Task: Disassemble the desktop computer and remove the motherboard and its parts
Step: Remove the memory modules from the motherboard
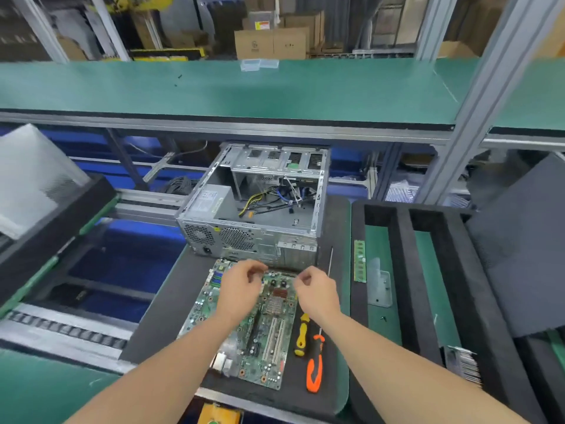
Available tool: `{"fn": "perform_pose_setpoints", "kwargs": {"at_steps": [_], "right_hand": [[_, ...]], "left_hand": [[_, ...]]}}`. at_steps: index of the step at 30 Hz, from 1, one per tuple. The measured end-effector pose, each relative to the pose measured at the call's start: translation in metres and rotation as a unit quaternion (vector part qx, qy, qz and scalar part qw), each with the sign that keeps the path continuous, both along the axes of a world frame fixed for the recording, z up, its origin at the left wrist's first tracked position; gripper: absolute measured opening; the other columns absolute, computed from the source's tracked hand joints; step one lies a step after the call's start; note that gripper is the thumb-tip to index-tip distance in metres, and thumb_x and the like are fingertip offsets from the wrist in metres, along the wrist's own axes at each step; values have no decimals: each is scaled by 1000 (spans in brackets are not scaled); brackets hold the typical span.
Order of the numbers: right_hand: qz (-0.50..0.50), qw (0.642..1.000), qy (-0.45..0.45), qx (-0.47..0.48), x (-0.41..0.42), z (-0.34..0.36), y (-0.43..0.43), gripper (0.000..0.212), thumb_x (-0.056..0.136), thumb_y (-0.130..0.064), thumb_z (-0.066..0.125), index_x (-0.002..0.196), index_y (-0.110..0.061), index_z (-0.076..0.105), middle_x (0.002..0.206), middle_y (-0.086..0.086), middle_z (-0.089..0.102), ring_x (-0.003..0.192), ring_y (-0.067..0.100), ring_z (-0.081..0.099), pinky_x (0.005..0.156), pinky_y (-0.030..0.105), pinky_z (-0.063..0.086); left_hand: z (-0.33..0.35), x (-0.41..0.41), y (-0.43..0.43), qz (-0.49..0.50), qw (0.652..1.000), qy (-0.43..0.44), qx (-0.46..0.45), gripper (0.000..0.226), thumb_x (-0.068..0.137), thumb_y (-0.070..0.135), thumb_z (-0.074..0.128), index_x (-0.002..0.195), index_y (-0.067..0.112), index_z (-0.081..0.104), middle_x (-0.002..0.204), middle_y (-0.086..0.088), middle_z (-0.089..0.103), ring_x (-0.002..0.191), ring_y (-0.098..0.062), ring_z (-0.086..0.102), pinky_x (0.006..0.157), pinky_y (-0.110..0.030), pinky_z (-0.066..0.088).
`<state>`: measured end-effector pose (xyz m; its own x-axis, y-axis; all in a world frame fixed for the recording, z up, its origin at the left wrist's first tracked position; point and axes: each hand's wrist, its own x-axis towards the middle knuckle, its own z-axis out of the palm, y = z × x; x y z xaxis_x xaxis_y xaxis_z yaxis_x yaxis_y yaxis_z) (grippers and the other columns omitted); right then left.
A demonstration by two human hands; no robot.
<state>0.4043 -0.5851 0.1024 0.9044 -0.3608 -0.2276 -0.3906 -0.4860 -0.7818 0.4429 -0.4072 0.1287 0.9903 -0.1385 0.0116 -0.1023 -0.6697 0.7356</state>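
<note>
**Board out of the case, flat on the mat**

Motherboard (pixel 263 328) lies flat on the black mat (pixel 165 304), just in front of the open case (pixel 253 206). Both my forearms reach in over it. Left hand (pixel 241 286) and right hand (pixel 316 290) hover over the board's far end, fingers curled, thumb close to forefinger. Can't tell if either pinches anything. Yellow screwdriver (pixel 301 335) and orange-handled tool (pixel 315 368) lie along the board's right edge. RAM stick (pixel 360 261) sits on the left side of the foam tray (pixel 400 270).

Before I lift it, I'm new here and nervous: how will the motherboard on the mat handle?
The motherboard is a thin flat board, so probably stiff and light. Likely fragile: small parts and slots stand exposed. Lying flat on the dark mat, it should slide, not roll.
</note>
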Motion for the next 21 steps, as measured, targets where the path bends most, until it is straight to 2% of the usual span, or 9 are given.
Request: {"fn": "perform_pose_setpoints", "kwargs": {"at_steps": [3,6,9,13,16,19,21], "right_hand": [[22,1000,12,-7,5,1,31,6,97,-31,58,95,-28,63,80,-9,67,70,6,62,56,28,51],[13,999,31,-32,17,0,57,10,95,-34,60,101,-26,62,87,-7,68,76,11,65,65,32,55],[-12,995,61,-80,28,-5,77,22,93,-42,62,104,-24,59,90,-3,66,75,17,66,58,30,48],[-44,983,89,-153,37,-12,96,30,90,-49,66,96,-20,60,92,0,65,82,24,67,68,33,55],[-87,970,120,-192,40,-11,106,31,87,-51,66,88,-20,62,85,-1,67,80,25,67,76,34,57],[-129,964,144,-184,42,-12,114,35,87,-50,68,74,-19,59,73,-1,63,73,26,64,66,30,52],[-143,964,146,-167,42,-13,119,32,90,-45,67,77,-17,58,76,0,61,76,27,64,64,29,48]], "left_hand": [[-9,15,50,129,991,-9,36,25,93,5,65,117,12,70,114,-9,63,103,-22,61,96,-34,46],[-22,34,85,189,980,33,43,40,91,14,72,128,6,60,126,-17,54,118,-33,53,105,-40,40],[-35,49,103,156,983,93,38,46,93,25,73,131,4,59,128,-15,56,114,-31,59,98,-37,44],[-49,57,114,115,989,92,29,32,91,25,77,116,5,73,115,-13,67,101,-28,66,89,-32,48],[-52,58,118,104,992,69,22,16,91,22,77,102,10,78,102,-5,63,93,-24,65,79,-25,40],[-52,58,120,96,994,56,15,12,91,21,77,98,11,79,100,-2,63,87,-20,62,78,-24,40],[-53,59,120,95,994,56,2,15,91,19,77,103,9,78,104,-6,67,91,-23,66,81,-26,45]]}}
